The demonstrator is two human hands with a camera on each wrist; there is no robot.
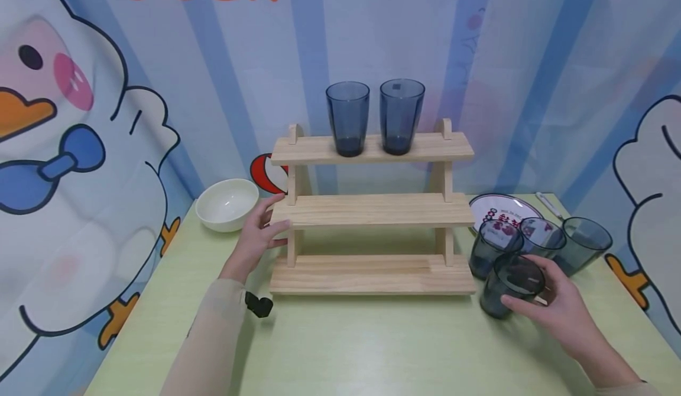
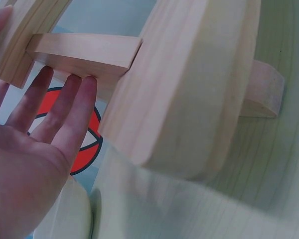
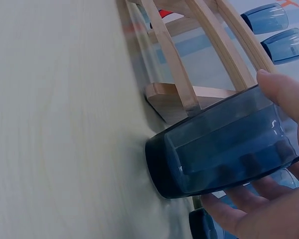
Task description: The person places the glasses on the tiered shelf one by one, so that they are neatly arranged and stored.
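Observation:
My right hand point(image 1: 566, 313) holds a dark blue-grey glass point(image 1: 497, 295) around its side, thumb toward me and fingers on the far side. In the right wrist view that glass point(image 3: 224, 144) is upright, its base close to the tabletop. Three matching glasses point(image 1: 582, 245) stand together just behind it. My left hand point(image 1: 254, 239) grips the left end of a three-tier wooden stand point(image 1: 372, 210) at its middle shelf. The left wrist view shows the fingertips point(image 2: 87, 87) against the stand's upright and the thumb over the plank. Two more glasses point(image 1: 348, 118) stand upright on the top shelf.
A white bowl point(image 1: 226, 204) sits at the back left, beside the stand. Behind the right-hand glasses lies a printed plate point(image 1: 497, 207), with a white-handled utensil point(image 1: 549, 205) near it. A blue cartoon curtain point(image 1: 239, 88) hangs close behind the pale green table point(image 1: 372, 349).

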